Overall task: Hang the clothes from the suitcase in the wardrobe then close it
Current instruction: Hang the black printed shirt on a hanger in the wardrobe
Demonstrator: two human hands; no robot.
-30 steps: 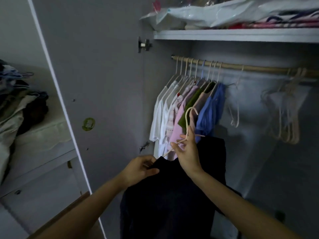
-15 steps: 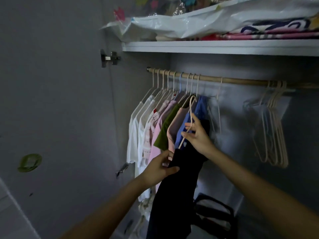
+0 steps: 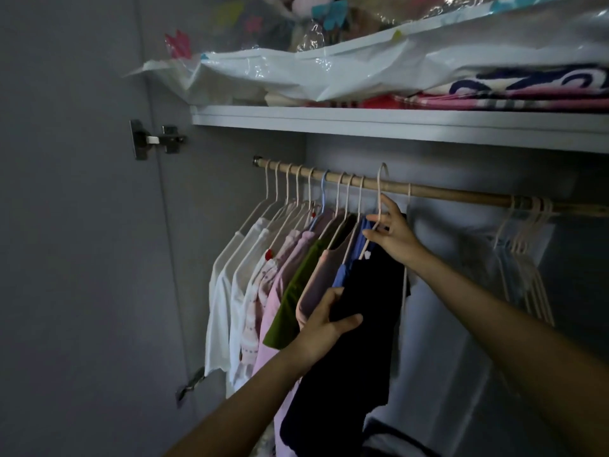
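Right hand (image 3: 393, 237) pinched the neck of the pale wire hanger (image 3: 379, 206), hook tip just above the wooden rail (image 3: 461, 194) directly overhead; left hand (image 3: 324, 328) gripped the hanging black garment (image 3: 359, 324) below, with the blue shirt (image 3: 342, 277) crowding left and an empty hanger (image 3: 404, 285) right.
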